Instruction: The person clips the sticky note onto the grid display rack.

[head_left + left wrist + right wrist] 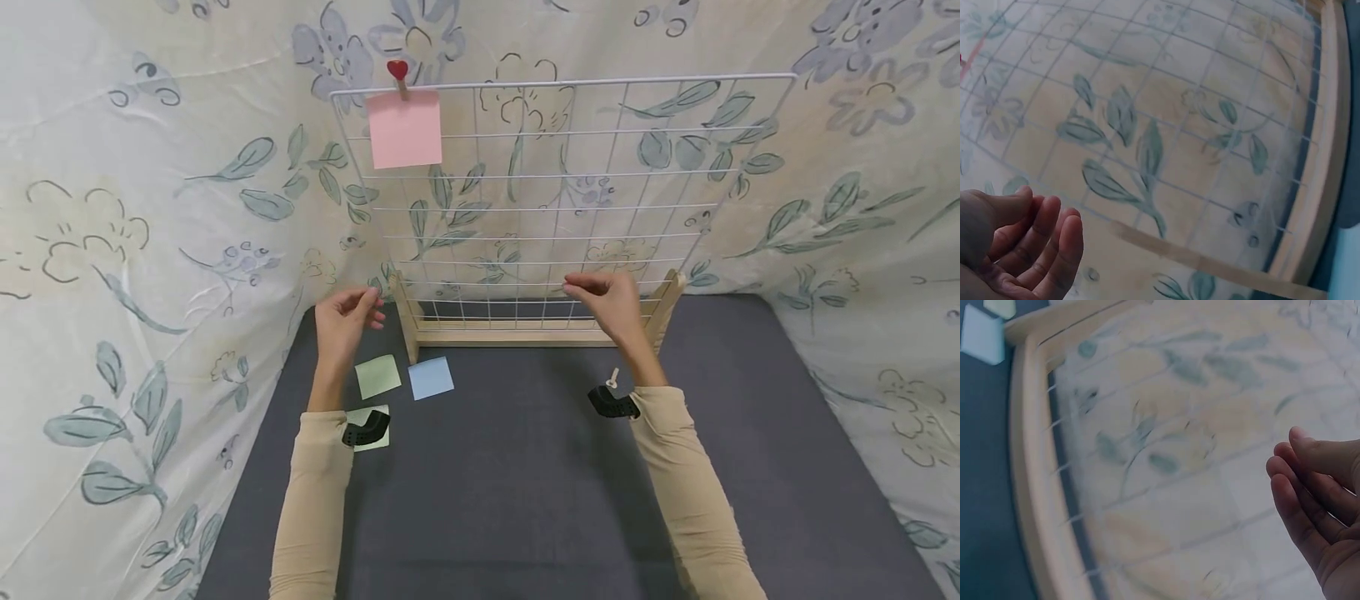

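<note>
Reaching forward from tan sleeves (pixel 315 508), both arms extend over the dark bench (pixel 495 483) toward the white wire grid (pixel 562 83), which stands upright in a wooden base (pixel 517 337) at the back. The left hand (pixel 347 321) is raised just left of the base's left post (pixel 407 321), its thumb tip close to the index finger and its other fingers loosely bent. The right hand (pixel 609 302) points inward in front of the grid's lower right part, thumb near the index fingertip, the rest gently curved. Each grip is slack and nearly closed at the tips, with nothing visible in it.

The left post stands between the left hand and the grid, while the right forearm hides the base's right end. A clip with a red heart (pixel 397 70) holds a pink note (pixel 406 129) at the grid's upper left. A green note (pixel 378 377) and a blue note (pixel 431 379) lie near the left forearm; a black wrist mount (pixel 366 429) partly covers another green sheet (pixel 380 441). A small peg (pixel 612 379) lies beside the right wrist. Flowered cloth (pixel 202 125) hangs behind.
</note>
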Tool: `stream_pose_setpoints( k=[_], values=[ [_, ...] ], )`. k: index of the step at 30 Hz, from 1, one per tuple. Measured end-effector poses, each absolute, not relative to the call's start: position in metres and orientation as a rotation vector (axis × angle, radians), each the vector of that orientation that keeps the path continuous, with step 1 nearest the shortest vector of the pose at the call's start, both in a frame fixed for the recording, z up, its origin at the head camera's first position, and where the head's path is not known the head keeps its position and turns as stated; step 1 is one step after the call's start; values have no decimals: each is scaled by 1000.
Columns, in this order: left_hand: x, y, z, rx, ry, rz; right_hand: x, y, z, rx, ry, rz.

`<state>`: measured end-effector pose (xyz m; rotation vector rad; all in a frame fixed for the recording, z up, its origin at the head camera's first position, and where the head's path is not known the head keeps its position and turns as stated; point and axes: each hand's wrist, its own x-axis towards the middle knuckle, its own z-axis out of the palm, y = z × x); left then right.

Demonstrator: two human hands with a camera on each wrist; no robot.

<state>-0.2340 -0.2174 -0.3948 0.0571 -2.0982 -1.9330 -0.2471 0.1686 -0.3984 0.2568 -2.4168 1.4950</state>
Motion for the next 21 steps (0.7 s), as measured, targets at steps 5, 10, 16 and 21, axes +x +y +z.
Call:
stream_pose_setpoints(
  k=[5,10,16,21],
  values=[
    [-224,-227,-422,139,-2126,-1934,-235,188,-430,174,-2462,1481],
    [-211,-236,-450,204,-2209,-1898,-219,206,-459,65,-2508,1460],
    [-195,-250,-476,290,-2307,-1835,-203,227,-487,-12,-2519,1352],
    [-182,-262,-498,315,-2524,-1643,-189,245,-503,-79,-2550,1322]
  ],
)
